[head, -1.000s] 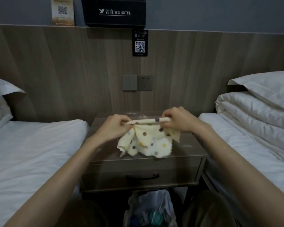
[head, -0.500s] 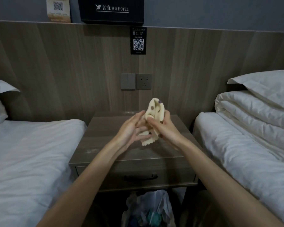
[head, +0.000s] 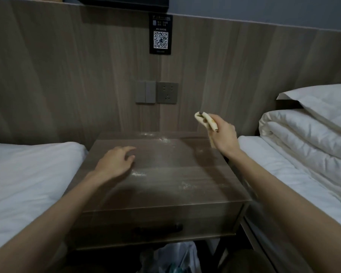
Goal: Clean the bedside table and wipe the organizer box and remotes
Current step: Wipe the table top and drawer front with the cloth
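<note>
From the head camera, the cloth [head: 206,121] is a cream, soft fabric with dark dots, folded into a narrow wad. Its long axis runs from upper left to lower right, and the free end points up and left toward the wall. It is in the air above the right rear corner of the counter [head: 165,194], gripped in the right hand [head: 223,135], whose fingers are curled round its lower part. The left hand [head: 114,163] is relaxed with loosely bent fingers and holds nothing. It is low over the left part of the counter; whether it touches the top I cannot tell. The counter is a boxy wood-grain piece with a smooth top carrying pale dusty smears [head: 139,174], and 1 drawer with a dark bar handle [head: 158,229]. The wall behind is wood-grain panel with a grey switch [head: 145,92], a socket [head: 167,93] and a black QR sign [head: 160,35]. White-sheeted beds [head: 28,174] flank the counter, and the right one bears a folded duvet [head: 303,138] and a pillow [head: 323,101]. A crumpled plastic bag [head: 175,257] lies under the counter. 0.5 s ago both hands pinched the cloth over the middle of the counter; now the left has let go and dropped, and the right has carried the cloth off to the right.
</note>
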{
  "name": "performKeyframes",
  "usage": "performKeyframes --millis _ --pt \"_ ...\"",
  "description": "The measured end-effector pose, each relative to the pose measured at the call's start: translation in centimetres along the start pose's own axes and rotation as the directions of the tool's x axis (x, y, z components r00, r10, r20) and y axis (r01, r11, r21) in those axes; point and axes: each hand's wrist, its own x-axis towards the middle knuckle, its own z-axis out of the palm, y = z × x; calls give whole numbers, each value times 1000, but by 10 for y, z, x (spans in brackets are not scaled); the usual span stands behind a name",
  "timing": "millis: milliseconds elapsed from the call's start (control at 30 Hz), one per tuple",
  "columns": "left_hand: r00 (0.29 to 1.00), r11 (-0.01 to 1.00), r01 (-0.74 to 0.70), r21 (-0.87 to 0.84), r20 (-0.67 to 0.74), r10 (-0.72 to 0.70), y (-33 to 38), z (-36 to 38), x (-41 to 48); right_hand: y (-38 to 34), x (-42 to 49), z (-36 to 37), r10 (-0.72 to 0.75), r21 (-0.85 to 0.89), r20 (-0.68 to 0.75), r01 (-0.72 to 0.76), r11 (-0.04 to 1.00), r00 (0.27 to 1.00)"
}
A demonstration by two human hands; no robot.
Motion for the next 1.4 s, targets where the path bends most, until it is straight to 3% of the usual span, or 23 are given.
performKeyframes --millis 133,267,333,467,600,833,1033,1200,1400 --pt "999 994 18 106 28 -21 -12 24 35 35 36 37 39 -230 67 -23 973 997" --pt "995 984 37 171 89 -53 -13 41 70 56 66 73 52 -340 124 -7 941 991" --pt "993 983 29 184 104 -48 -14 49 83 66 80 89 45 -359 151 12 933 987" --pt "1000 985 -8 173 1 8 -26 62 98 83 100 115 134 -329 202 -62 942 970" --pt "999 984 5 180 -40 2 -27 68 107 110 113 137 181 -365 331 -51 929 926" --pt "1000 985 8 170 -12 -6 -32 73 116 115 109 139 271 -465 400 -61 883 875" --pt "1000 988 19 153 18 -22 -28 66 108 111 86 119 268 -428 436 -64 902 859" --pt "980 979 61 194 175 -96 -9 40 99 104 48 94 199 -334 507 -22 942 839" --pt "998 983 -58 174 -29 64 18 23 58 71 0 65 99 -199 602 28 980 793"
